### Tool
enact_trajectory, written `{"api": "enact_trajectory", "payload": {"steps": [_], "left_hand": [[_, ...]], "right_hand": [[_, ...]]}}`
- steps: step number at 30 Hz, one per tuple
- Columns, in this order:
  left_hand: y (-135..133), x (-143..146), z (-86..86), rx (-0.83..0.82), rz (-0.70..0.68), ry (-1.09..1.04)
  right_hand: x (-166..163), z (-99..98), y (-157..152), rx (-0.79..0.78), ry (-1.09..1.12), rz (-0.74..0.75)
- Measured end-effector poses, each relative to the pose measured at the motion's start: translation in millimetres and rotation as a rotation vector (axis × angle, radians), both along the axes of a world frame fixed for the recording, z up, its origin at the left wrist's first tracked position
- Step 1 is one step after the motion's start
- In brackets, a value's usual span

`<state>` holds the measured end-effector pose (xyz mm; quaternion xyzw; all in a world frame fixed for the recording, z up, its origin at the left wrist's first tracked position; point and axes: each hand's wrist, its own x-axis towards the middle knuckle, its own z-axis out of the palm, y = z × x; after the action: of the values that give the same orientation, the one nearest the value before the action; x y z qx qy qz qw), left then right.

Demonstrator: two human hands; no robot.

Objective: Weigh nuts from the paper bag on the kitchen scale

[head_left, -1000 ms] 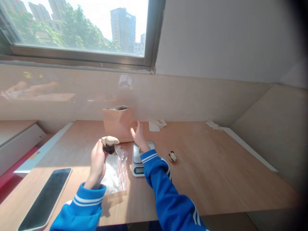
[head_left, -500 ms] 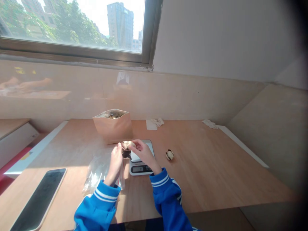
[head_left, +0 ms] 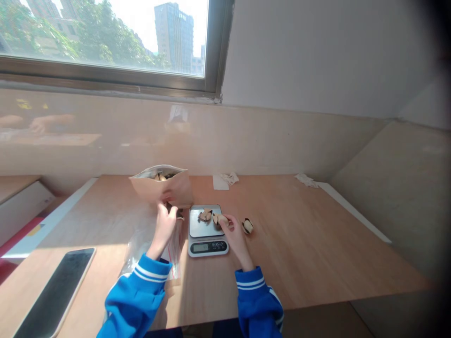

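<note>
Right hand (head_left: 235,234): fingertips closed on a pale husk piece (head_left: 219,219) at the right side of the scale's plate; whether the plate bears its weight cannot be told while the grip is on it. Left hand (head_left: 164,225): grip closed on a dark husk piece (head_left: 180,214), mostly hidden by the fingers, held just left of the scale (head_left: 202,229) and in front of the paper bag.

Handling, as judged: bring the pale piece inward so that no part overhangs the plate, lower it beside the brown husk piece (head_left: 205,215) already there, then let go fully; a lingering finger would spoil the reading. Keep the left hand off the plate's edge. The curled husks look light and brittle, so pinch lightly. The display is lit, but its figures are too small to read.

Containers: brown paper bag (head_left: 179,188) stands upright, mouth open, pale pieces visible inside near the top. Clear plastic bags (head_left: 136,248) lie flat under the left forearm; contents, if any, not discernible. One loose husk (head_left: 247,226) sits on the tabletop (head_left: 299,249), right of the scale.
</note>
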<state>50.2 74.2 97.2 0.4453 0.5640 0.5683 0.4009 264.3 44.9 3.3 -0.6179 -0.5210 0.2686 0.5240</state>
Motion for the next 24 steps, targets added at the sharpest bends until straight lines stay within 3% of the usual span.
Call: {"api": "enact_trajectory", "payload": {"steps": [5, 12, 15, 21, 24], "left_hand": [[9.1, -2.1, 0.1, -0.008, -0.036, 0.002], [-12.4, 6.2, -33.7, -0.094, -0.367, 0.103], [-14.3, 11.6, -44.7, -0.104, -0.438, 0.177], [-12.6, 15.8, -57.0, 0.046, -0.384, 0.515], [-14.0, 12.8, -55.6, 0.14, -0.278, 0.664]], "right_hand": [[-2.7, -4.3, -1.2, 0.028, -0.013, -0.013], [-13.0, -6.0, 1.3, 0.114, -0.286, -0.171], [-15.0, -8.2, 1.3, 0.14, -0.351, -0.203], [-16.8, -10.1, 2.3, 0.124, -0.447, -0.237], [-17.0, -10.9, 2.3, 0.13, -0.45, -0.27]]}}
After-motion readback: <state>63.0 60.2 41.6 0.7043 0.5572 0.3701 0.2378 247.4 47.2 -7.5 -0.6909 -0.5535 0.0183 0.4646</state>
